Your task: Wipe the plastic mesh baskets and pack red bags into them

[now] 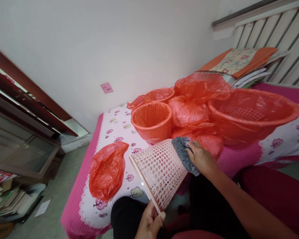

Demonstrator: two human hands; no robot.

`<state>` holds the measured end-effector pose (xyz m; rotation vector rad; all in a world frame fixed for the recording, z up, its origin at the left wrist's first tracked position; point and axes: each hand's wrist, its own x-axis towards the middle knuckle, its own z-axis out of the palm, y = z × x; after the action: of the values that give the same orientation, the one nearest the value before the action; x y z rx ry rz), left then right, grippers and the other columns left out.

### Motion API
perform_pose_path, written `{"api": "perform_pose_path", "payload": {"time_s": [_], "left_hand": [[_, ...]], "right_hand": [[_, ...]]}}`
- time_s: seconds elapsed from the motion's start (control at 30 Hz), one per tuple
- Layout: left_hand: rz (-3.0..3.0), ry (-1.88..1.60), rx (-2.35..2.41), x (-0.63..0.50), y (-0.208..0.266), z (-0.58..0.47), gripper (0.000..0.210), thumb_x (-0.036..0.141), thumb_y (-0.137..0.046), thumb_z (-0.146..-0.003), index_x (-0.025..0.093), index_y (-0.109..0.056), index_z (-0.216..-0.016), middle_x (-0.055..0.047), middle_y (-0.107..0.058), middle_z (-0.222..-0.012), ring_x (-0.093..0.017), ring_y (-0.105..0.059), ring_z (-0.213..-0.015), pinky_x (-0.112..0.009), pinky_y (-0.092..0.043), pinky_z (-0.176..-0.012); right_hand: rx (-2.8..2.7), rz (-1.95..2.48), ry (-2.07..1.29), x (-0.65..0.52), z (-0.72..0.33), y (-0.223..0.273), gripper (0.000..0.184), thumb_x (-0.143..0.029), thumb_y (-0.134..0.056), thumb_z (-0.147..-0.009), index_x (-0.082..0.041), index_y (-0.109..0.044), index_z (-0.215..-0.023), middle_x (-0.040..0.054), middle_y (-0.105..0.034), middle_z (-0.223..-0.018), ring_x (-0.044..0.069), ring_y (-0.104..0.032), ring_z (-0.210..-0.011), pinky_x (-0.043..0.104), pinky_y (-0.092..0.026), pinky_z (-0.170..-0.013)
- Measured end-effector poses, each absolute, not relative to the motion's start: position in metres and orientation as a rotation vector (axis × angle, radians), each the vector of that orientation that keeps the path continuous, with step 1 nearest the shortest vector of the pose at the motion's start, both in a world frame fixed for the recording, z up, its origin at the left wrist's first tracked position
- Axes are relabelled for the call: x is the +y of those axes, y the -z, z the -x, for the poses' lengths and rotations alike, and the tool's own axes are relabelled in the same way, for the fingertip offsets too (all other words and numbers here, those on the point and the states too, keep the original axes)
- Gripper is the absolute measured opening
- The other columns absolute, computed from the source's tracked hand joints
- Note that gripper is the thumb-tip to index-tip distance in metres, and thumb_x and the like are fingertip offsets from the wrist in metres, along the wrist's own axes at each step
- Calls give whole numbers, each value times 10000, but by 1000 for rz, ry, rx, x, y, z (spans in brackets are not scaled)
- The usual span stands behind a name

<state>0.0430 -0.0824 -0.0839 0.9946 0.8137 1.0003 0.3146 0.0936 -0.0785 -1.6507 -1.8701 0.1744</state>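
Observation:
A pale pink perforated wastebasket [161, 166] lies tilted on its side above my lap, its rim toward the lower left. My left hand [150, 220] grips that rim between thumb and fingers. With my right hand [199, 157] I press a grey cloth [183, 154] against the basket's base end; the fingers are closed on the cloth. An orange-red plastic bag [107, 171] lies crumpled on the bed to the left. Behind the wastebasket stands a basket lined with a red bag [151, 119].
A large bag-lined basket [254, 113] stands at the right, with knotted red bags [189, 109] beside it. The bed [77, 199] has a pink patterned cover. Folded cloths [244, 63] lie by the radiator [276, 33]. Books [12, 199] are stacked low at the left.

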Motion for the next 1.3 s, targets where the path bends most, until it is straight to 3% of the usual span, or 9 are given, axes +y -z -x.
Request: {"api": "perform_pose_path", "payload": {"time_s": [0.2,0.3,0.47,0.63,0.77,1.1,1.3], "left_hand": [[-1051,-906,880,-81,67,-29,560,483,-736,-902,278,-667,-1419,-121,-667,-1436,-356,-547,-1399,-535,-272,-1259],[-1054,-911,996,-76,50,-25,594,469,-742,-904,266,-636,-1452,-136,-673,-1425,-362,-594,-1335,-534,-357,-1209],[-878,-1068,1086,-64,37,-27,765,486,-753,-890,232,-494,-1564,-162,-619,-1489,-357,-535,-1404,-531,-319,-1234],[-809,-1069,1039,-65,39,-34,731,457,-760,-891,257,-515,-1550,-150,-603,-1512,-352,-498,-1446,-519,-308,-1244],[-830,-1098,1016,-72,51,-34,693,441,-754,-897,272,-540,-1534,-140,-608,-1510,-355,-506,-1439,-516,-325,-1237],[-813,-1109,984,-76,70,-32,704,426,-746,-902,252,-518,-1546,-152,-659,-1436,-348,-587,-1345,-509,-410,-1176],[-950,-1001,1015,-83,66,-38,608,481,-714,-923,242,-582,-1466,-119,-728,-1258,-291,-671,-1147,-446,-485,-1078]], "right_hand": [[-1807,1593,-186,94,-328,86,239,-260,-481,-994,-204,-667,-1135,127,-650,-1069,280,-651,-943,398,-532,-789],[-1814,1550,-215,92,-327,87,248,-257,-469,-999,-212,-664,-1146,122,-647,-1069,274,-651,-956,408,-537,-828],[-1824,1500,-219,87,-322,86,242,-364,-470,-1026,-208,-633,-1113,132,-632,-1090,291,-647,-975,436,-536,-856],[-1782,1476,-236,82,-321,89,260,-483,-544,-1001,-224,-571,-1010,98,-606,-997,290,-637,-939,422,-530,-835],[-1751,1408,-340,75,-317,86,211,-432,-555,-993,-241,-531,-909,74,-595,-933,274,-628,-899,405,-522,-831],[-1950,1069,-666,17,-263,51,67,-239,-609,-982,-226,-551,-951,42,-592,-998,224,-607,-976,350,-502,-887],[-2053,964,-733,-6,-232,28,203,-51,-605,-883,-225,-506,-908,29,-549,-1015,182,-601,-888,294,-481,-784]]}}
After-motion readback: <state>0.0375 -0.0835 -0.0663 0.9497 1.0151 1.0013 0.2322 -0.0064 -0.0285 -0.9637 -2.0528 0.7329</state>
